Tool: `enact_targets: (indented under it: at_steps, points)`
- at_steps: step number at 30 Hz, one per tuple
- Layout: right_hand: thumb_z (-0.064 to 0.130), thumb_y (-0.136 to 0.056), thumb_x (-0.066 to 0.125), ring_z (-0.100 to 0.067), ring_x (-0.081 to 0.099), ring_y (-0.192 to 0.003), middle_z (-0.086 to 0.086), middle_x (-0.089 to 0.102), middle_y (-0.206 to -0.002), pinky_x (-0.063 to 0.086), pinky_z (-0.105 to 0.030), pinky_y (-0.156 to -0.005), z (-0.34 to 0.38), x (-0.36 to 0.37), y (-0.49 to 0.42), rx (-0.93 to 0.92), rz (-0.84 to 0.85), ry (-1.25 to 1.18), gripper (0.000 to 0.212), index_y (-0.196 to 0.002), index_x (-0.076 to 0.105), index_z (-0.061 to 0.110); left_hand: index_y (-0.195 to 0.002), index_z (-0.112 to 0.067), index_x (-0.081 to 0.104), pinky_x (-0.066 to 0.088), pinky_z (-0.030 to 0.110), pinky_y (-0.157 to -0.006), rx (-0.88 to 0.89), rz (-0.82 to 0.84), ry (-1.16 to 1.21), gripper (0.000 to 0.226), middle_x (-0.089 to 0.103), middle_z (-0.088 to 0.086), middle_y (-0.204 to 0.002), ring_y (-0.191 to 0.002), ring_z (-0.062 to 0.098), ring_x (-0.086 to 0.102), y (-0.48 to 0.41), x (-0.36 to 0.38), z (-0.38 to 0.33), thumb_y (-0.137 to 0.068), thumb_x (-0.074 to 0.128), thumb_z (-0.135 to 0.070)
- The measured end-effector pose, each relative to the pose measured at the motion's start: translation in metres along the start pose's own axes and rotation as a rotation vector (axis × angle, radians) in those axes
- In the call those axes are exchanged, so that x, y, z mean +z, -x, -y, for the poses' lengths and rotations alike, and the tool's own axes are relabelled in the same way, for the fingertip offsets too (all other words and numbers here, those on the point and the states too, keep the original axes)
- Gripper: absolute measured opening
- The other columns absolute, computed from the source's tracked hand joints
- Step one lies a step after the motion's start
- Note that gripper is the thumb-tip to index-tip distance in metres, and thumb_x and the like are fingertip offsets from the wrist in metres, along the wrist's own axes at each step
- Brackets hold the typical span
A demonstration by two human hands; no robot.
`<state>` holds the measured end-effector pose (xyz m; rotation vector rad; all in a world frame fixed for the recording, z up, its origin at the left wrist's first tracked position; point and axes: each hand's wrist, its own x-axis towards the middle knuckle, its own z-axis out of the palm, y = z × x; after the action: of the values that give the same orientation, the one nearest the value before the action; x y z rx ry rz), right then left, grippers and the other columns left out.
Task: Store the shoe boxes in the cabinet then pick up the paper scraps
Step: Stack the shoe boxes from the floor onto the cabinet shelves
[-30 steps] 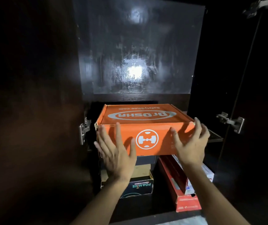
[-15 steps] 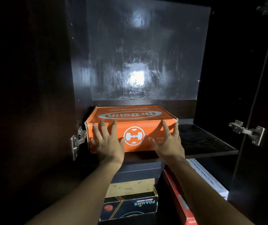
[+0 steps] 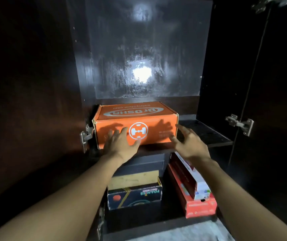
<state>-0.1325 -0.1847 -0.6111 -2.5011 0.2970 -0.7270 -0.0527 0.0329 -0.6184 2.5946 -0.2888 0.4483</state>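
Head view is showing the orange shoe box (image 3: 135, 124) sitting on the shelf (image 3: 208, 134), at 12 o'clock from your left hand (image 3: 120, 144) and right hand (image 3: 189, 144), both spread, gripping nothing. Likely light, stiff cardboard; you're best taking its side walls.

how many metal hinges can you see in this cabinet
4: left hinge beside the orange box, right hinge at about the same height, top hinge blurred in the upper right corner, low hinge at the lower left. Others may hide in the dark.

Orange box (image 3: 149, 122) shelved; left hand (image 3: 120, 145), right hand (image 3: 189, 145) drawn back.
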Motion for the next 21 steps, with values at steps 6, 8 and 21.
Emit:
enact_targets:
  at_steps: [6,8,21]
  points:
    - [0.054,-0.096,0.050,-0.020,0.047,-0.132,0.002,0.042,-0.152,0.039,-0.031,-0.100,-0.009,-0.043,0.126,0.127,-0.014,-0.072,0.058,-0.148,0.042,0.030,-0.131,-0.026,0.057,0.047,0.036,-0.098,0.189,0.139,0.230,0.053,0.060,-0.002,-0.131,-0.122,0.021,0.055,0.108,-0.009,-0.033,-0.086,0.061,-0.053]
    - [0.055,-0.096,0.049,-0.020,0.047,-0.132,0.004,0.042,-0.152,0.039,-0.035,-0.103,-0.017,-0.054,0.173,0.177,-0.021,-0.074,0.058,-0.148,0.040,0.031,-0.130,-0.026,0.058,0.048,0.035,-0.097,0.229,0.187,0.264,0.049,0.062,-0.002,-0.128,-0.119,0.021,0.058,0.147,-0.007,-0.045,-0.087,0.063,-0.050]
    - [0.054,-0.097,0.046,-0.022,0.055,-0.123,0.002,0.043,-0.150,0.044,-0.036,-0.093,-0.118,-0.100,0.425,0.539,-0.069,0.141,0.056,-0.148,0.039,0.032,-0.120,-0.031,0.061,0.051,0.035,-0.090,0.353,0.611,0.435,0.034,0.064,-0.005,-0.108,-0.105,0.017,0.061,0.355,0.106,-0.123,-0.088,0.062,-0.044]
